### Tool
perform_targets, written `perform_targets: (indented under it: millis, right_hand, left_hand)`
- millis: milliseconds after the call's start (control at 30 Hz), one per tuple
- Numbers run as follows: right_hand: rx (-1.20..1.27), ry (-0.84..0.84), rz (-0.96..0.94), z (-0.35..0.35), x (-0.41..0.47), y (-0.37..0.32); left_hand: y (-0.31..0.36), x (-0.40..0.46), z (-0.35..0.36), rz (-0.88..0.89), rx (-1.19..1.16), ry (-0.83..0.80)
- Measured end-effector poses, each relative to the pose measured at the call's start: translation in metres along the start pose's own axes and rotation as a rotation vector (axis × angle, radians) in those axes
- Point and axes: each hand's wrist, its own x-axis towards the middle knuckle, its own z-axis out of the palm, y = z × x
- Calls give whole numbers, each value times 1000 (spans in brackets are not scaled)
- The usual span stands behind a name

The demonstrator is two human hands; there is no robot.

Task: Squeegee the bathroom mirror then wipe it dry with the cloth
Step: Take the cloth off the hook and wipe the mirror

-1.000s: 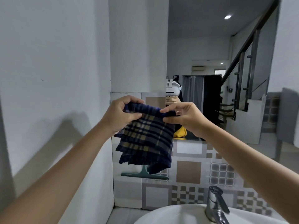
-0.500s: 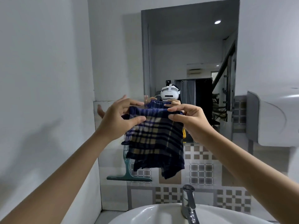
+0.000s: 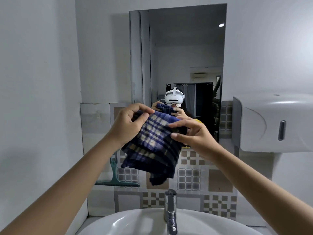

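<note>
A tall rectangular mirror (image 3: 177, 56) hangs on the wall straight ahead. In front of its lower edge I hold a dark blue plaid cloth (image 3: 152, 146) with both hands. My left hand (image 3: 128, 124) pinches the cloth's upper left corner. My right hand (image 3: 193, 133) grips its right edge between thumb and fingers. The cloth hangs folded and tilted, clear of the glass. A teal squeegee (image 3: 116, 177) leans upright against the tiled wall below and to the left, partly hidden behind the cloth and my left arm.
A white basin (image 3: 135, 223) with a chrome tap (image 3: 170, 211) sits below the hands. A white dispenser (image 3: 274, 122) juts from the wall at right. A plain wall closes in on the left. Patterned tiles run behind the basin.
The view has swung so the mirror is now centred. My hands have turned the cloth to a tilt and bunched it closer; my right hand shifted down to its right edge.
</note>
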Motion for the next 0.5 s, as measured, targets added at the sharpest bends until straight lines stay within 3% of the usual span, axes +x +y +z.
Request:
perform_targets:
  millis: [200,367,500]
  right_hand:
    - [311,-100,126,-9,-23,5]
    - [433,33,127,-15,-20,-7]
    - [496,218,85,-25,4,-32]
  left_hand:
    - [10,6,22,-171,-237,-115]
    - [1,21,29,-217,-225,-158]
    - [-1,47,38,-184,-212,-94]
